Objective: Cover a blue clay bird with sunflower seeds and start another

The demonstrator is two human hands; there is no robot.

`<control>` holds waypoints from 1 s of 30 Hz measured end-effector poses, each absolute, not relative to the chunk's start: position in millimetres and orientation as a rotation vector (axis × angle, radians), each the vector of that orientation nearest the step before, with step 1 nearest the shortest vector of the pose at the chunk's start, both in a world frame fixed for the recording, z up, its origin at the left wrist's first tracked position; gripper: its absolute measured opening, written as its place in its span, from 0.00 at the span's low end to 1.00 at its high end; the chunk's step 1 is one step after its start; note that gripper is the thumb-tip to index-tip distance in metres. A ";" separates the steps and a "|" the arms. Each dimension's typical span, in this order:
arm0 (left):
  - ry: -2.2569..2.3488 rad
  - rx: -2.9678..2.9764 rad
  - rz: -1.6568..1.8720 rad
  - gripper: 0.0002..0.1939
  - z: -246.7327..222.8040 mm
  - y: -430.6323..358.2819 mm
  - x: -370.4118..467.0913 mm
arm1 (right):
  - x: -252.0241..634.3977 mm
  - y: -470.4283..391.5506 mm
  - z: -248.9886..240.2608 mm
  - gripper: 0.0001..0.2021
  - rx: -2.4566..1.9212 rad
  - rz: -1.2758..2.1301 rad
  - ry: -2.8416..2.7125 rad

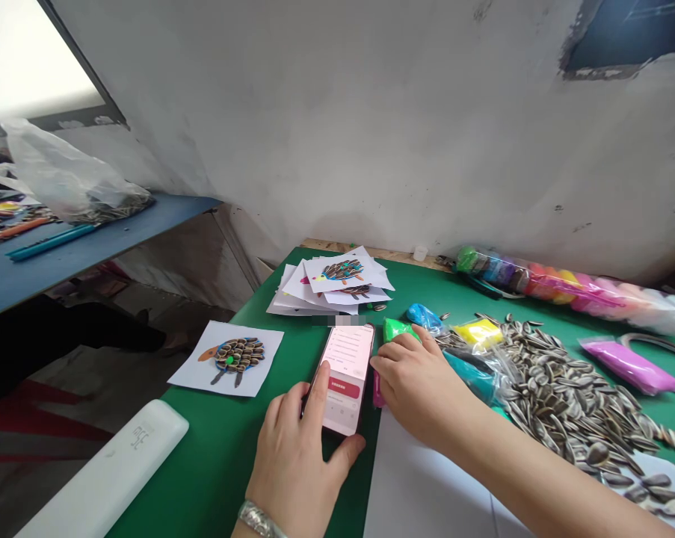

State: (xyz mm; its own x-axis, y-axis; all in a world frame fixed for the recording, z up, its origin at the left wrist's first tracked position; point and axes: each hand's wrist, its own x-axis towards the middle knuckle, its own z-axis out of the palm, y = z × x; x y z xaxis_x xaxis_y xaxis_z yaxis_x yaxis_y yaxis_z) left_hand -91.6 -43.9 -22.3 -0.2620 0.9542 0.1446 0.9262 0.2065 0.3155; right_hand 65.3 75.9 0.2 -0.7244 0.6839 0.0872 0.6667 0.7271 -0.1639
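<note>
My left hand point(295, 452) lies around the lower end of a smartphone point(345, 373). Its index finger rests along the lit screen's left side and the thumb reaches the bottom right corner. My right hand point(407, 366) is closed, fingers bent down at a green clay packet point(396, 329) right of the phone. Its fingertips are partly hidden. A pink packet point(377, 390) shows under that hand. White paper point(410, 478) lies below my right forearm. Close by are blue point(423, 317), yellow point(479, 333) and teal point(472, 376) packets.
Sunflower seeds point(561, 388) are heaped at right, near a purple clay packet point(632, 364) and a long bag of coloured clay point(566, 288). Cards with seed pictures point(337, 276) are stacked behind the phone. Another seed-picture card point(264, 377) and a white power bank point(118, 463) lie left.
</note>
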 end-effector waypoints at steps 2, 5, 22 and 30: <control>2.376 1.868 0.533 0.40 -22.6 -44.0 -91.8 | 65.4 76.1 -0.3 0.07 -1.095 0.180 -2.787; 2.375 1.871 0.532 0.39 -22.9 -43.9 -92.0 | 65.9 76.0 -1.2 0.06 -1.083 0.175 -2.780; 2.379 1.874 0.528 0.39 -22.5 -44.6 -92.0 | 67.3 75.6 1.3 0.06 -1.058 0.114 -2.780; 2.386 1.878 0.529 0.39 -22.2 -43.1 -91.6 | 67.5 76.4 0.7 0.07 -1.074 0.163 -2.797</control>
